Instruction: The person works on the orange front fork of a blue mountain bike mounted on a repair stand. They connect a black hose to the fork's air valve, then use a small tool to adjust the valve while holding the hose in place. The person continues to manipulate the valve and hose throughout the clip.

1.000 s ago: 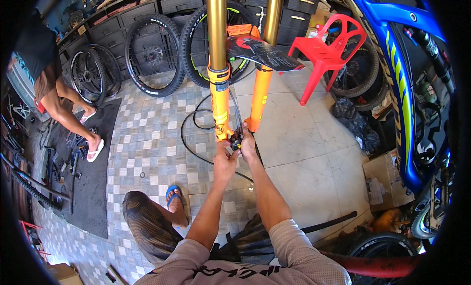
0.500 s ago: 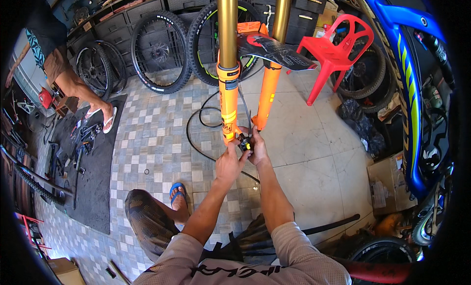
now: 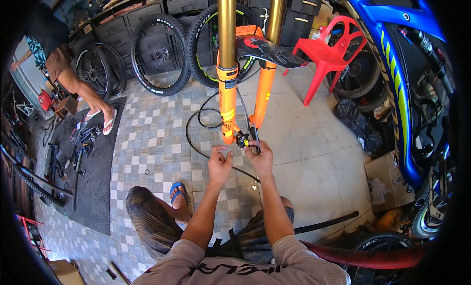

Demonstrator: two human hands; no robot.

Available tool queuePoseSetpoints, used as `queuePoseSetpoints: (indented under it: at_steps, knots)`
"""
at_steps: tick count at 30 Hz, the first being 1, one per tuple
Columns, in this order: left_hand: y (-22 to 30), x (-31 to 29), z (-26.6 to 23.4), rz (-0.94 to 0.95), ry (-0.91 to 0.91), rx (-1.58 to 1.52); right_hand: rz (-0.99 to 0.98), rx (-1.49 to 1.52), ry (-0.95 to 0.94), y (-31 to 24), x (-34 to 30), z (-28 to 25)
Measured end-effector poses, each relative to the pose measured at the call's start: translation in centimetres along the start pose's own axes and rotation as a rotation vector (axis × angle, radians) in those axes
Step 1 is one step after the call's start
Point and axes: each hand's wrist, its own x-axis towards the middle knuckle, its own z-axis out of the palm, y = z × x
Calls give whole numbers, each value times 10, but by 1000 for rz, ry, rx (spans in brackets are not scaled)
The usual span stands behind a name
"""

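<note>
An orange suspension fork (image 3: 228,101) with gold upper tubes stands upright in front of me. A black brake caliper (image 3: 241,138) with a yellow piece sits at the lower end of its left leg. My right hand (image 3: 261,160) is closed beside the caliper, fingers pinching a thin dark hose (image 3: 247,113) that runs down between the fork legs. The thumb is close to the yellow piece; whether it touches is unclear. My left hand (image 3: 219,168) is just below the left leg, thumb and fingers apart, holding nothing. A black mudguard (image 3: 267,50) is fixed across the fork.
A red plastic chair (image 3: 327,57) stands to the right of the fork, and a blue bicycle frame (image 3: 392,74) beyond it. Wheels (image 3: 159,54) lean against dark drawers. A looped black cable (image 3: 189,133) lies on the tiles. At left, a person (image 3: 73,79) stands by a dark mat (image 3: 93,187) holding parts.
My left hand has let go near the fork's lower end and drawn back toward me. My right hand has shifted slightly lower, onto the hose. The view has shifted a little.
</note>
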Motion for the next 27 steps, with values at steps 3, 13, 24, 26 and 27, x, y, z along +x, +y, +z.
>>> queuePoseSetpoints:
  at_steps: [3,13,24,26,27]
  knots:
    - [1,-6,-7,-15,25,6,-147,-170,42,-7,3,4]
    - [-8,-24,-22,-19,49,-44,-202,-222,74,-24,7,1]
    - [-9,-33,-20,-85,-6,-123,-201,-334,27,-23,1,0]
    - [-10,-35,-18,-104,-22,-137,-212,-320,4,-23,2,-1]
    - [-10,-35,-18,-121,-37,-145,-221,-304,-11,-23,4,-2]
